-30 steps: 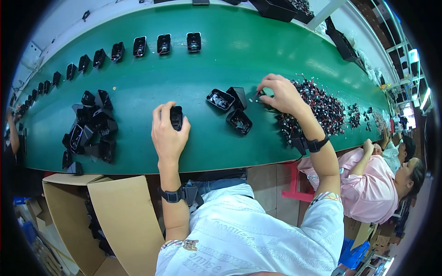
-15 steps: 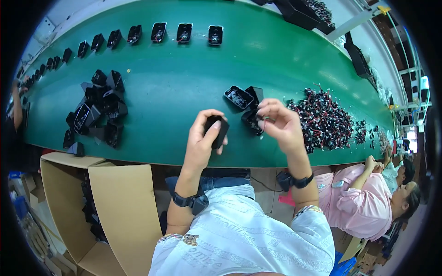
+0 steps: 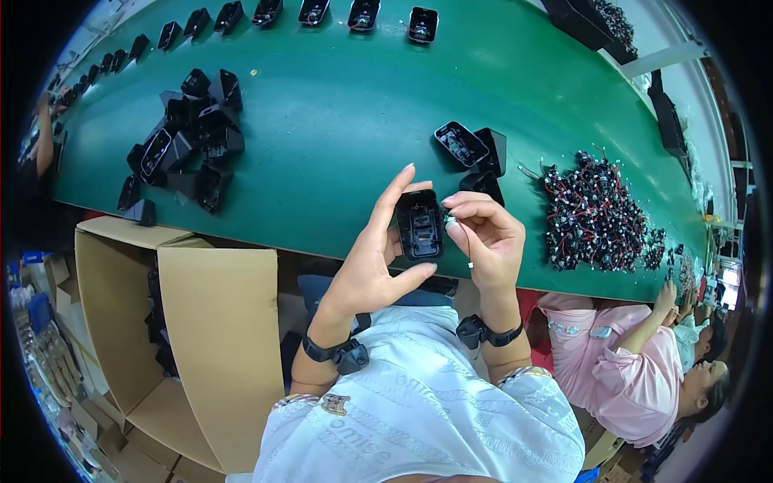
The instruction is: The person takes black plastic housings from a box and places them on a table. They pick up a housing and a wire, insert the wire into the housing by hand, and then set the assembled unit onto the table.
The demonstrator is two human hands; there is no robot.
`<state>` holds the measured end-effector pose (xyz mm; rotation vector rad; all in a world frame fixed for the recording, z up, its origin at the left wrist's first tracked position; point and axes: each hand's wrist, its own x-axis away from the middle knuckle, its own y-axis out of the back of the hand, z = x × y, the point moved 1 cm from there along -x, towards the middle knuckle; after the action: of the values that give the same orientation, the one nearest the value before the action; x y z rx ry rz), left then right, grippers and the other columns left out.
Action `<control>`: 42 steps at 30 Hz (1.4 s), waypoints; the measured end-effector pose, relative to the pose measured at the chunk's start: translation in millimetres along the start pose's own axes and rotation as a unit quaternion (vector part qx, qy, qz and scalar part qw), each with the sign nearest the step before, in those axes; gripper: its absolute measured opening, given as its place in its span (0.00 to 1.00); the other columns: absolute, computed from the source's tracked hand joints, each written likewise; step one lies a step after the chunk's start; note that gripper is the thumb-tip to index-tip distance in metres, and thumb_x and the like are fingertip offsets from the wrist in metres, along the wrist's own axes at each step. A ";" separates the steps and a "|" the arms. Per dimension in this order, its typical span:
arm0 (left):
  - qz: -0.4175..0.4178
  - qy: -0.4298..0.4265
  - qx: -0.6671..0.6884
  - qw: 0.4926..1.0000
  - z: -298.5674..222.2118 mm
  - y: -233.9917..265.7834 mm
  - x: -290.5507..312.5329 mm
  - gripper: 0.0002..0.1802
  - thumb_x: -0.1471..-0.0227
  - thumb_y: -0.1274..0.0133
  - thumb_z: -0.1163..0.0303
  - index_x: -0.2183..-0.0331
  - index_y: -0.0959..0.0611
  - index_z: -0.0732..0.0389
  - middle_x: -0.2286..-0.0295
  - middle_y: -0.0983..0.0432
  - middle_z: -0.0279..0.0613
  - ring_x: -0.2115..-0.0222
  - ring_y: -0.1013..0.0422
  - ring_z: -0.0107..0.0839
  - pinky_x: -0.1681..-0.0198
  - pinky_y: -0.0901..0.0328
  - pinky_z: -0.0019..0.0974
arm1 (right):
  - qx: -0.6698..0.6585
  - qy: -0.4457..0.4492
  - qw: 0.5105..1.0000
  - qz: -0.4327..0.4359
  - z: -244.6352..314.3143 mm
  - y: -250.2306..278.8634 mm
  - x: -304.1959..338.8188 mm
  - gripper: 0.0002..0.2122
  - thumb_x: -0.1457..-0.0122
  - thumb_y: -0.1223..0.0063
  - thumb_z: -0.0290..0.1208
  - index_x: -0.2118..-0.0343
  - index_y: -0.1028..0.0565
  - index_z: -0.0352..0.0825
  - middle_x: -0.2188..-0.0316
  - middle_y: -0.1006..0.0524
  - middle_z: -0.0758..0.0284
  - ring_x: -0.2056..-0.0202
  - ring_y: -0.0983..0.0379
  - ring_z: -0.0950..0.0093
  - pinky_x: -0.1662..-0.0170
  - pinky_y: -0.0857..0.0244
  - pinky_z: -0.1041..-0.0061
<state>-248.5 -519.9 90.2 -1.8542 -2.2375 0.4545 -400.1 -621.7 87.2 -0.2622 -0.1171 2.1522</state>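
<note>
My left hand (image 3: 377,262) grips a black plastic housing (image 3: 420,227) by its edges, its hollow inside facing up. Close by its right side, my right hand (image 3: 489,237) pinches a small wired component (image 3: 451,219); a thin wire with a white connector hangs below the fingertips. Whether the component touches the housing I cannot tell. Just beyond my right hand, a few black housings (image 3: 461,145) lie together on the green table (image 3: 338,153). To their right spreads a pile of small wired parts (image 3: 594,213) with red and black leads.
A heap of black housings (image 3: 187,137) lies on the left. Along the far edge runs a row of housings (image 3: 364,14). An open cardboard box (image 3: 217,346) stands below the table at left. A person in pink (image 3: 616,362) sits at right; another person's arm (image 3: 45,137) shows far left.
My left hand has turned the housing so its open side shows. My right hand has come back from the nearby housings to beside it, with the wired component now visible. The view has shifted.
</note>
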 end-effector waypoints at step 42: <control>-0.039 -0.192 -0.358 0.913 -1.5 24.6 -0.1 0.44 0.66 0.27 0.73 0.43 0.25 0.60 0.48 0.25 0.49 0.49 0.27 0.48 0.48 0.31 0.42 | 0.397 0.187 0.898 0.033 15.1 -22.2 10.0 0.11 0.56 0.30 0.23 0.67 0.16 0.39 0.49 0.25 0.60 0.50 0.29 0.60 0.54 0.34 0.65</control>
<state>-225.4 -515.8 82.8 -2.1090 -3.0322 -0.0521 -391.1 -600.7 104.5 -0.1895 0.9844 1.9900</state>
